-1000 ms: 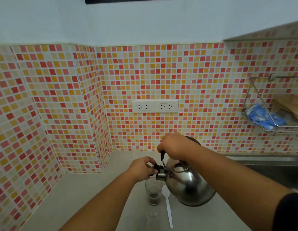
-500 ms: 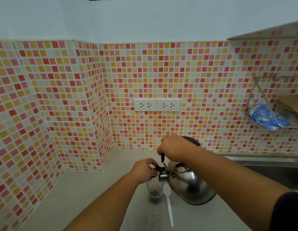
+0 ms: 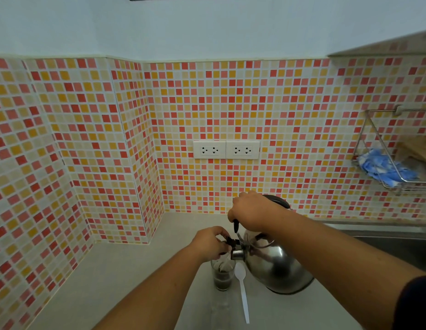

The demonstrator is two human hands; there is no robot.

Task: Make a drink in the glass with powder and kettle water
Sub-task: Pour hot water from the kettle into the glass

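A steel kettle (image 3: pixel 276 267) is tilted to the left, its spout over a clear glass (image 3: pixel 222 276) on the counter. A stream of water runs from the spout into the glass, which holds dark liquid at the bottom. My right hand (image 3: pixel 251 211) grips the kettle's black handle from above. My left hand (image 3: pixel 210 241) pinches the black cap at the spout, just above the glass rim. A white plastic spoon (image 3: pixel 243 291) lies on the counter between the glass and the kettle.
The pale counter (image 3: pixel 126 277) sits in a tiled corner. Two wall sockets (image 3: pixel 226 150) are above the kettle. A steel sink (image 3: pixel 393 244) lies to the right, with a wire rack (image 3: pixel 395 163) holding a blue cloth above it. A clear thing stands blurred at the counter's front edge.
The kettle has tipped a little further and water now streams into the glass; the dark liquid level has risen. Both hands keep their hold.
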